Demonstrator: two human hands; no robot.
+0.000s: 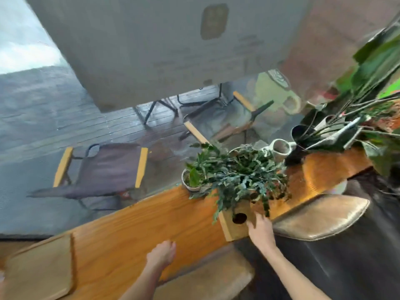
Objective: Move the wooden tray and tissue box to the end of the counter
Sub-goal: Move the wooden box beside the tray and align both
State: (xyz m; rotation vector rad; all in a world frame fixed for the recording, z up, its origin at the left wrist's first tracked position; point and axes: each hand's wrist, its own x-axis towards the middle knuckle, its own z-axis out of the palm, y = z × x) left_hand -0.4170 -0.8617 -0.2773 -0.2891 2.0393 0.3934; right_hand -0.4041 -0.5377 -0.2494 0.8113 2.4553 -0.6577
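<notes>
The wooden tissue box, with a round dark hole in its face, stands on the orange wooden counter under the hanging leaves of a potted plant. My right hand grips the box's near right corner, thumb by the hole and fingers on its side. The flat wooden tray lies on the counter at the lower left, untouched. My left hand hovers over the counter's near edge between tray and box, holding nothing, fingers loosely bent.
A small white pot, a pale mug and a dark pot with long leaves crowd the counter beyond the box. A tan stool seat sits right of the box. Folding chairs stand outside the window.
</notes>
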